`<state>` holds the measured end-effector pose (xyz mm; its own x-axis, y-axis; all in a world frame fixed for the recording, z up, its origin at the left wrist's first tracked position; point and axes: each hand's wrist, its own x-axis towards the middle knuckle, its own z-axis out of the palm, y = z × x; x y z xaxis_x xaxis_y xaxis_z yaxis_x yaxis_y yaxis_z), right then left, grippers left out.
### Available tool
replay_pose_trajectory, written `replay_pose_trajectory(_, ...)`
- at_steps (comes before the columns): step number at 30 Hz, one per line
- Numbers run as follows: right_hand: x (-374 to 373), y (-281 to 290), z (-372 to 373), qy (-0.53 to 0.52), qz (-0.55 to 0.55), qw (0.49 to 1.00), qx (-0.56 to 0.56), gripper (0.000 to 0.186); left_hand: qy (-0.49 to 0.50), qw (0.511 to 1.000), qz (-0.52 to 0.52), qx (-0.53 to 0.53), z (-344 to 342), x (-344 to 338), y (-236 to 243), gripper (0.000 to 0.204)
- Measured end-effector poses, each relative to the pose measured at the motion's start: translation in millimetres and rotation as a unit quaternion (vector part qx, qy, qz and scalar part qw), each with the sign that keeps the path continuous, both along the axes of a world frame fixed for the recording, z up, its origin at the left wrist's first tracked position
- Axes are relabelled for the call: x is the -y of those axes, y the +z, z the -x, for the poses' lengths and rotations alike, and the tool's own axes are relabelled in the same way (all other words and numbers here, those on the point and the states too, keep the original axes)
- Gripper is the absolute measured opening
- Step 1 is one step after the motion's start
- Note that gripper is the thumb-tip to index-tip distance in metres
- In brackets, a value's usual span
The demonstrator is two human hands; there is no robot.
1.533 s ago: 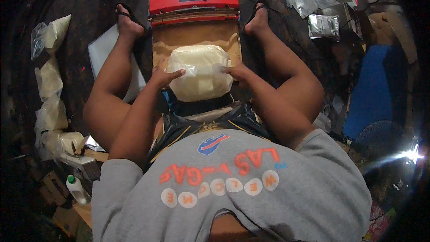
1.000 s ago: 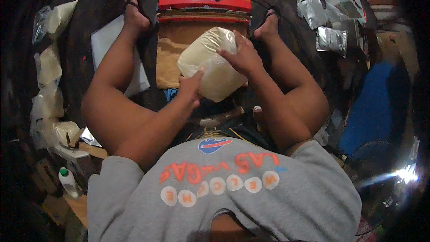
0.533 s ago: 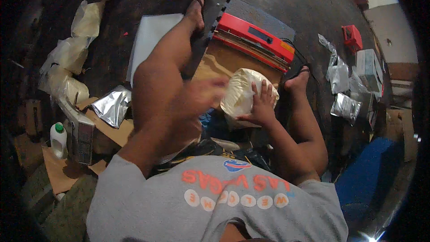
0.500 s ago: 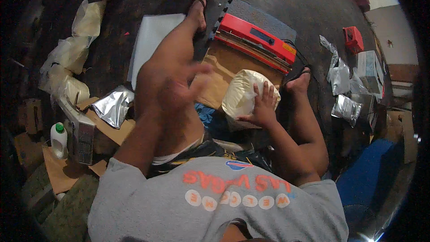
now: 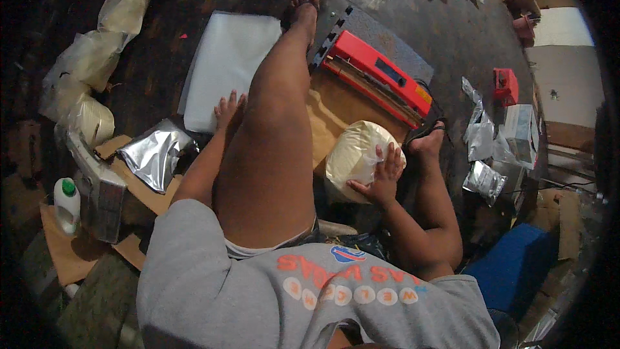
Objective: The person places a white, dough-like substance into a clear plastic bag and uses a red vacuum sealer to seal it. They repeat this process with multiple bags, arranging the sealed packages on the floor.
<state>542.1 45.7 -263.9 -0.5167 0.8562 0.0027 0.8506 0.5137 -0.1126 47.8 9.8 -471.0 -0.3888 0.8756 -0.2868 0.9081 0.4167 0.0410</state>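
Note:
My right hand [image 5: 381, 178] rests with spread fingers on the side of a plump clear bag of pale cream powder [image 5: 354, 155] between my legs. Over on the left, my left hand [image 5: 229, 111] reaches past my raised leg to the near edge of a stack of flat, milky plastic sheets or bags [image 5: 229, 58]. Its fingers are stretched out and partly hidden by the leg. Just beyond the cream bag lies a red heat sealer [image 5: 381, 77] on a brown cardboard piece [image 5: 326, 116].
Several filled clear bags [image 5: 90, 61] line the far left. A silver foil bag [image 5: 155, 155], a weighing scale [image 5: 103, 197] and a white jug with green cap [image 5: 67, 205] sit at left. Foil pouches [image 5: 483, 181], a red device [image 5: 506, 87] and a white box [image 5: 520, 132] lie right.
My left hand has moved from above my leg down to the plastic stack on the left. My right hand stays on the cream bag. The view has shifted slightly.

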Motion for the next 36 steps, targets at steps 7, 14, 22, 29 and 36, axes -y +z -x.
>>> replay_pose_trajectory(7,0,-5,1,0.004,-0.002,1.000,-0.013,0.130,0.171,0.972,-0.125,0.098,44,-8,31,0.036)
replay_pose_trajectory(14,2,-3,1,-0.030,0.034,0.999,0.015,0.135,0.085,0.961,-0.261,0.027,133,-5,99,0.028)
replay_pose_trajectory(22,-24,28,-18,-0.107,0.204,0.967,-0.109,0.116,0.287,0.825,-0.210,0.440,217,-34,217,0.024)
replay_pose_trajectory(29,-46,52,4,-0.114,0.074,0.939,-0.317,0.059,0.378,0.610,-0.371,0.590,376,-50,299,0.035)
replay_pose_trajectory(36,-32,114,20,-0.125,0.218,0.836,-0.488,0.044,-0.002,0.383,-0.156,0.910,84,-139,400,0.023)
